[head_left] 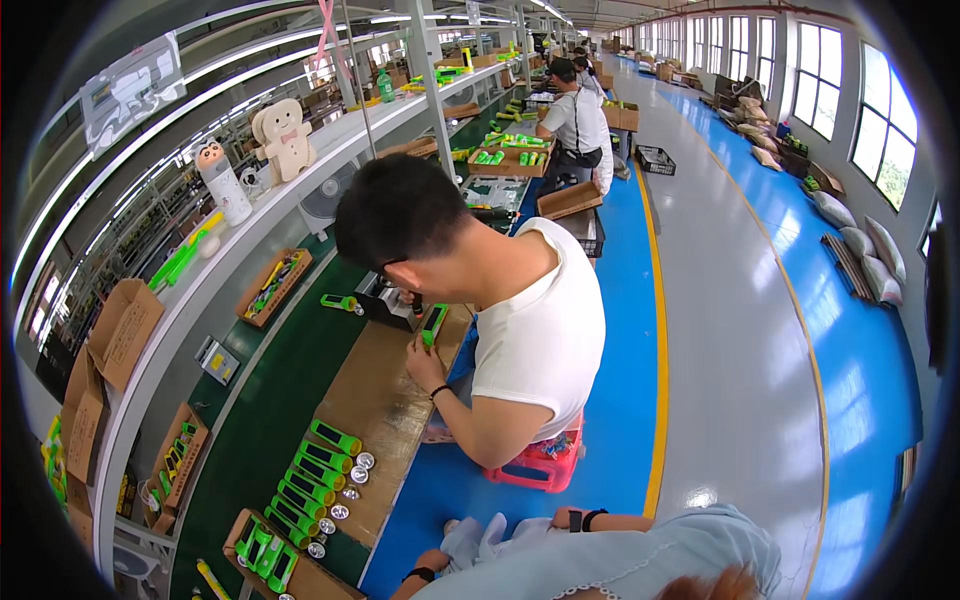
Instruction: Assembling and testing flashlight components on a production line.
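Note:
At the lower edge, my left hand (434,560), with a black band at its wrist, lies by my pale trousers (480,545). My right hand (563,521), with a dark watch on its wrist, rests on the trouser leg at the other side. The fingers of both hands are too small and partly hidden to read, and no object shows in either. Nearest on the bench to my left is a row of green-and-black flashlights (303,488) with round silver reflectors (340,512). Beside it stands a carton (325,583) of similar green bodies.
A co-worker in a white top (540,330) sits ahead on a red stool (545,468), holding a green flashlight (434,325) and a black tool. A shelf (330,140) runs above the bench (375,385). The blue floor (625,400) and grey aisle (740,400) lie to the right.

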Demonstrator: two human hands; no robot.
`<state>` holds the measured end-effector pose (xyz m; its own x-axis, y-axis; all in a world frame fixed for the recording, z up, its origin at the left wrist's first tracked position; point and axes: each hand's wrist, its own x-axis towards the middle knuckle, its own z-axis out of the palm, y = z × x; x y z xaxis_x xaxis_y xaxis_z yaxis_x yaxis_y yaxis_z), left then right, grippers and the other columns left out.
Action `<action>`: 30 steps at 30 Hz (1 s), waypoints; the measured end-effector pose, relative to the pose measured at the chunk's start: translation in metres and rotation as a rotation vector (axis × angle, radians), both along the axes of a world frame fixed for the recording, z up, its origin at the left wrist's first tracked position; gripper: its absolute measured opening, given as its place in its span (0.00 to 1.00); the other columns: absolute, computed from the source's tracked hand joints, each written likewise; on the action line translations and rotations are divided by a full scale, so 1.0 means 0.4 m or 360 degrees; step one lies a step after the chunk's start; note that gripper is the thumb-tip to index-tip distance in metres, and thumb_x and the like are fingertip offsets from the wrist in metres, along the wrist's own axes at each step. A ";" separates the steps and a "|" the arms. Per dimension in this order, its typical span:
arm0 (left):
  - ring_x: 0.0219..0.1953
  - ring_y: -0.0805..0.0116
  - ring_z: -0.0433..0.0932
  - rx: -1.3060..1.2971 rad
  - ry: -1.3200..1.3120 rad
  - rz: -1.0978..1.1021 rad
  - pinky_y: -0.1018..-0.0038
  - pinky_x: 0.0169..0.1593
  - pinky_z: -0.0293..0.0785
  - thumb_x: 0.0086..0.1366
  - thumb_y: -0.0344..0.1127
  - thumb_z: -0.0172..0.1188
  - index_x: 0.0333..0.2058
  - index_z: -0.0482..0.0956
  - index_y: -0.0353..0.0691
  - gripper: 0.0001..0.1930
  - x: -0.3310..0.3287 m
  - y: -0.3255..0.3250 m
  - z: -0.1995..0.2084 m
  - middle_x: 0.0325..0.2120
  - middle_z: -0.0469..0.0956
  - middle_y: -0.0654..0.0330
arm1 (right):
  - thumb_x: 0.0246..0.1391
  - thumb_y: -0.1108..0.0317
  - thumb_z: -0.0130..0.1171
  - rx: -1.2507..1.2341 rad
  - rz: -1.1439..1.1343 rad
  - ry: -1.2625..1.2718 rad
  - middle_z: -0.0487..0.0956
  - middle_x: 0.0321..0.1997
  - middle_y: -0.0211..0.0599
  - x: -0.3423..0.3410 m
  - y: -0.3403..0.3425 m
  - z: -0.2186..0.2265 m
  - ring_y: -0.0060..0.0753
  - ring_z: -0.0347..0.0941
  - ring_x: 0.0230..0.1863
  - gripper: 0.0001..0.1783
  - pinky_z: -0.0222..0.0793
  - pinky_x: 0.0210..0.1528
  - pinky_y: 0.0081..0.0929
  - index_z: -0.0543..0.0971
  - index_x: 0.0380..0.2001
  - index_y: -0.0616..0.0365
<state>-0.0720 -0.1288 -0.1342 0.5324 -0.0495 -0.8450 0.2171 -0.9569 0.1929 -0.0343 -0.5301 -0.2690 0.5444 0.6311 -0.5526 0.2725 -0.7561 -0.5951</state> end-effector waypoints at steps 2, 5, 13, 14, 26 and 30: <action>0.42 0.47 0.74 0.0049 0.0079 0.0068 0.59 0.44 0.69 0.56 0.46 0.49 0.31 0.80 0.35 0.19 -0.027 0.009 0.020 0.39 0.76 0.44 | 0.47 0.61 0.50 -0.0131 0.0003 -0.0074 0.78 0.33 0.49 0.007 0.022 0.093 0.51 0.75 0.35 0.14 0.72 0.38 0.43 0.81 0.30 0.54; 0.43 0.47 0.74 -0.0005 0.0044 -0.0057 0.60 0.44 0.69 0.56 0.44 0.49 0.31 0.80 0.36 0.18 -0.056 0.055 -0.017 0.38 0.76 0.44 | 0.45 0.62 0.50 -0.0050 -0.0111 -0.0082 0.79 0.33 0.48 0.004 0.011 0.166 0.51 0.76 0.36 0.14 0.71 0.37 0.41 0.80 0.30 0.56; 0.43 0.47 0.74 0.0142 -0.0261 0.0198 0.61 0.45 0.71 0.56 0.47 0.49 0.31 0.78 0.36 0.19 -0.081 0.012 0.100 0.38 0.76 0.45 | 0.49 0.51 0.48 -0.0360 -0.0349 0.0044 0.78 0.36 0.49 0.016 0.013 0.280 0.49 0.75 0.40 0.21 0.69 0.40 0.40 0.80 0.34 0.56; 0.43 0.48 0.74 0.0319 -0.0266 0.0643 0.61 0.45 0.71 0.56 0.49 0.50 0.32 0.77 0.36 0.20 -0.064 -0.009 0.119 0.39 0.76 0.46 | 0.49 0.51 0.48 -0.0355 -0.0356 0.0047 0.78 0.36 0.49 0.019 0.033 0.326 0.49 0.75 0.40 0.21 0.69 0.40 0.40 0.80 0.34 0.56; 0.42 0.55 0.76 -0.0592 -0.0182 0.0032 0.63 0.46 0.68 0.59 0.53 0.44 0.37 0.79 0.37 0.25 0.028 -0.187 -0.040 0.39 0.77 0.48 | 0.45 0.49 0.56 0.0185 0.0486 0.0417 0.79 0.39 0.45 0.010 0.251 0.286 0.40 0.75 0.41 0.26 0.67 0.43 0.39 0.78 0.41 0.59; 0.41 0.57 0.76 -0.0531 0.0043 -0.0160 0.66 0.46 0.68 0.53 0.49 0.53 0.37 0.79 0.40 0.20 0.022 -0.122 -0.035 0.40 0.77 0.51 | 0.47 0.59 0.53 -0.0254 0.0405 0.0274 0.78 0.42 0.45 -0.002 0.307 0.441 0.41 0.75 0.43 0.20 0.68 0.42 0.40 0.78 0.41 0.58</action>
